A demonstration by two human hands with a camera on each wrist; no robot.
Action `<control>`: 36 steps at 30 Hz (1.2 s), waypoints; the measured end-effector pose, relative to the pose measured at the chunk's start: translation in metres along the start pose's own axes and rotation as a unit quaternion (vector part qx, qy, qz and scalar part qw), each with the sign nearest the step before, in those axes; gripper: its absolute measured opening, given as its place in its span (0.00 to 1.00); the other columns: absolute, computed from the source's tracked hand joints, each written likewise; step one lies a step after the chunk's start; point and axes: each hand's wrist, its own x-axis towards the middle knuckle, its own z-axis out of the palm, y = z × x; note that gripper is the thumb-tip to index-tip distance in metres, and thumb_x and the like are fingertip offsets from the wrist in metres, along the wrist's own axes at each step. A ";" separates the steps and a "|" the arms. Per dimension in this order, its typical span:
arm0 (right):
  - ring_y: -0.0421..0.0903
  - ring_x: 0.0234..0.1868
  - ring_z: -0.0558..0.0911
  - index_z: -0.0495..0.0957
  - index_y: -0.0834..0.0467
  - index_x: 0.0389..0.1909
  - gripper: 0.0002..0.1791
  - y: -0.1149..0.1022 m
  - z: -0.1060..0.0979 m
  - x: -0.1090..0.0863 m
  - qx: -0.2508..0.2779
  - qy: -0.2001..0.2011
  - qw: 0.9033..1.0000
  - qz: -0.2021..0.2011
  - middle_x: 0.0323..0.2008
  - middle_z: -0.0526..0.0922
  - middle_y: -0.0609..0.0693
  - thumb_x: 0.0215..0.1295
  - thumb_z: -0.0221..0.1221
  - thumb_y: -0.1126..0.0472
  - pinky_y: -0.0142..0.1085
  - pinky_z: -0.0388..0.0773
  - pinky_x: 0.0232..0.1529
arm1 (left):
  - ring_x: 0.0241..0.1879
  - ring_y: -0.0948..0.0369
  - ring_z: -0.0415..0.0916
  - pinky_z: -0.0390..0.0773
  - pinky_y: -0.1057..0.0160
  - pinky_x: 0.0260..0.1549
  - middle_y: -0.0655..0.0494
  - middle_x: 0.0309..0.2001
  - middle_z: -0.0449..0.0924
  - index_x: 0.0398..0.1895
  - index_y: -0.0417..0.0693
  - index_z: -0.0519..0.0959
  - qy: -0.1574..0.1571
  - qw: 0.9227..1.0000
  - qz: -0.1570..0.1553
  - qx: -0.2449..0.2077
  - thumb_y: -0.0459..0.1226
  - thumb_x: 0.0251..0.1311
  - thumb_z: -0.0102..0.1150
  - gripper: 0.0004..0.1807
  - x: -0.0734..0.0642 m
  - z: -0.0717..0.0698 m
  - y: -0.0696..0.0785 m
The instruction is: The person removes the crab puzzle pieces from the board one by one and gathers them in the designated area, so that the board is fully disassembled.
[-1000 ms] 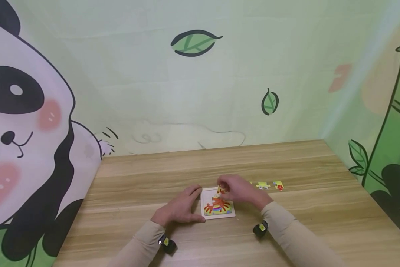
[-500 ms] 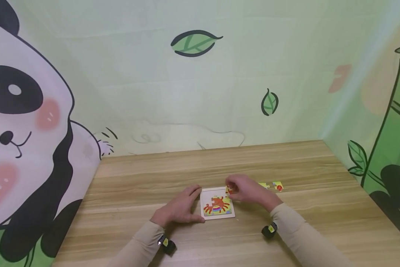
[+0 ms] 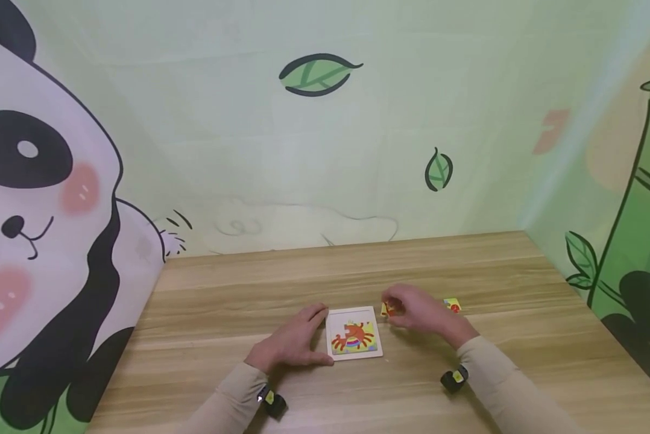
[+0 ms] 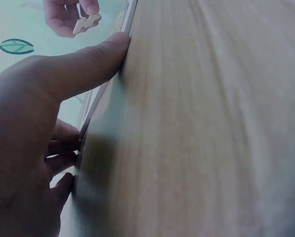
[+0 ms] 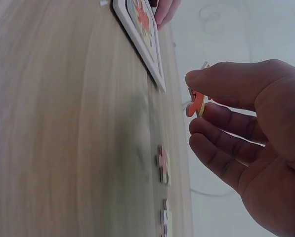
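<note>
Currently, an orange-and-yellow puzzle piece [image 5: 196,104] is being pinched by the right grip [image 3: 424,310], just right of the white tray [image 3: 356,355]. The tray's left side is being touched by the spread left grip [image 3: 292,339]; farther right, a loose piece [image 3: 452,305] is lying on the desk [image 3: 271,280].

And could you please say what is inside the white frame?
Orange-and-yellow puzzle pieces; the pale board shows bare at upper left. Anything beneath those pieces is covered.

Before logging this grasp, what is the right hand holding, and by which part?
A puzzle piece, pinched between thumb and fingers, a red tab jutting free; exact contact partly hidden.
</note>
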 end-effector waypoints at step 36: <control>0.41 0.39 0.77 0.81 0.61 0.47 0.19 0.031 -0.007 -0.046 0.002 0.005 1.000 -0.015 0.39 0.81 0.45 0.52 0.69 0.66 0.33 0.80 0.40 | 0.71 0.51 0.57 0.62 0.53 0.70 0.45 0.72 0.56 0.73 0.37 0.56 0.002 1.000 0.006 -0.004 0.64 0.49 0.66 0.58 0.000 0.000 0.000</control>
